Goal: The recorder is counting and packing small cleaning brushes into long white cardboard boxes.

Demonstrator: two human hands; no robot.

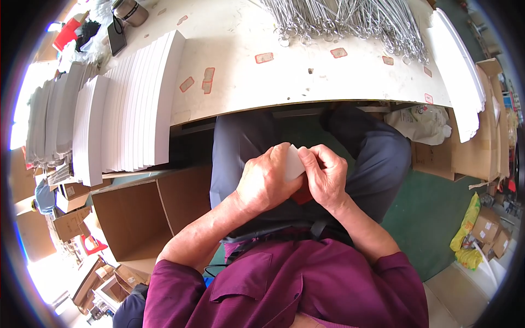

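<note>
Pinching a small white piece (pixel 294 165) between both hands, right above the lap: the left hand (pixel 268 177) is wrapped around its left side, and the right hand (pixel 325 177) has its thumb pressed on the right edge with the fingers curled in. Fingertips underneath are hidden, so can't tell how firm that hold is. There's something red (pixel 302 197) just below, mostly covered

Couple of ways this could go bad imo: if one hand lets go while the other is loose, the piece could slip between the knees onto the green floor (pixel 402 235). Thumb pressing too hard might dent or crease it, if it's soft stuff; can't tell the material

Containers: big open cardboard box (pixel 131 218) by the left leg, brown inner walls are all I can make out. Whitish bag (pixel 418 123) under the table's (pixel 240 71) right side, contents hidden. Brown carton (pixel 495 131) further right, white strips (pixel 459 76) in front of it, can't tell if any sit inside. Way up at the far left corner, a metal flask (pixel 130 12), no clue what's in it
</note>
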